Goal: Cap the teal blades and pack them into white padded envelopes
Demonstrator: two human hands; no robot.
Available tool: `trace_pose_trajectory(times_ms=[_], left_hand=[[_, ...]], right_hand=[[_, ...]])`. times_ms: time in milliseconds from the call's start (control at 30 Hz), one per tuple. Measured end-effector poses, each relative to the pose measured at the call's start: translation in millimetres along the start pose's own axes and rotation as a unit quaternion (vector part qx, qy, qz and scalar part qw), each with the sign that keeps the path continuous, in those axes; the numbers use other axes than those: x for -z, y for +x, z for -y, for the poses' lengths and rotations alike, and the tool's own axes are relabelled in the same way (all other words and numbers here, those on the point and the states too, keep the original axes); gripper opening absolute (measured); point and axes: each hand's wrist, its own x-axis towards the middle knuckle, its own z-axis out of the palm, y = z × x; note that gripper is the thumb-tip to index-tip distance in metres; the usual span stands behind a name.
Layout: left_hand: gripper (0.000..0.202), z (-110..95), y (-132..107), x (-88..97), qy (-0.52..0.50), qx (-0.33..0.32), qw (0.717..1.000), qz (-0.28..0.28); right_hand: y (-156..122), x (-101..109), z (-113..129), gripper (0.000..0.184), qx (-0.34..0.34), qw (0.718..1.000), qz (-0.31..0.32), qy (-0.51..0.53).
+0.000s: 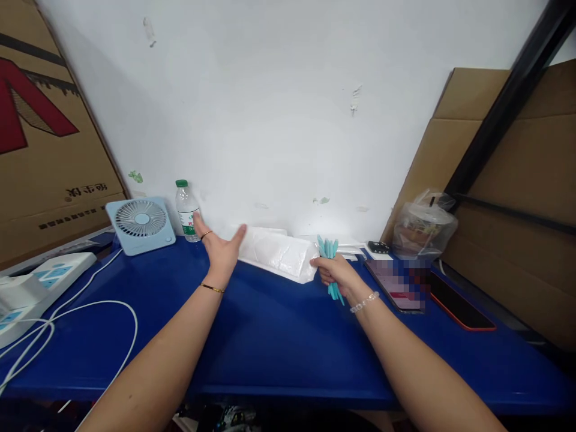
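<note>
Right hand (335,271): fingers closed round bunch of teal sticks (330,249), at 1 o'clock on blue surface (270,336). Left hand (220,249): fingers spread, empty, beside white plastic bag (279,253) at 12 o'clock. Step judged: bagging sticks; bag mouth needs opening.

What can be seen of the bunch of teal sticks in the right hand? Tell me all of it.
The bunch of teal sticks is a handful of slim, flat pieces that look like plastic, all the same light teal. The right hand is closed around their middle, so pointed tips fan out above the fist and shorter ends stick out below it. They stand roughly upright, tilted slightly, above the blue table, beside the end of the white plastic bag. What they are exactly cannot be told.
</note>
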Motion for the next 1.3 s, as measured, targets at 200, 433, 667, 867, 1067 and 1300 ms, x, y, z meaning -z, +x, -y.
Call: trace_pose_trajectory(times_ms=[200, 433, 667, 867, 1067, 1300], left_hand=[[0.125, -12, -33, -7.2, 0.234, -0.276, 0.774, 0.52], [0.096, -12, -44, -14.7, 0.281, -0.226, 0.791, 0.494], [0.066, -30, -40, -12.3, 0.213, -0.167, 0.855, 0.442], [0.07, -43, -42, -8.3, 0.075, -0.128, 0.897, 0.417], [0.069, -44, -43, -7.4, 0.024, -0.113, 0.909, 0.4], [0.068, -47, -42, -5.0, -0.066, -0.073, 0.905, 0.414]], right_hand=[[4, 30, 1, 0.037, -0.093, 0.99, 0.102, -0.036], [4, 35, 3, 0.032, -0.08, 0.99, 0.098, -0.059], [-6, 28, 62, 0.029, 0.216, 0.951, -0.1, 0.195], [-11, -14, 101, 0.033, 0.291, 0.932, -0.095, 0.195], [-10, -26, 125, 0.035, 0.33, 0.916, -0.104, 0.205], [-20, -45, 124, 0.036, 0.432, 0.881, -0.114, 0.156]])
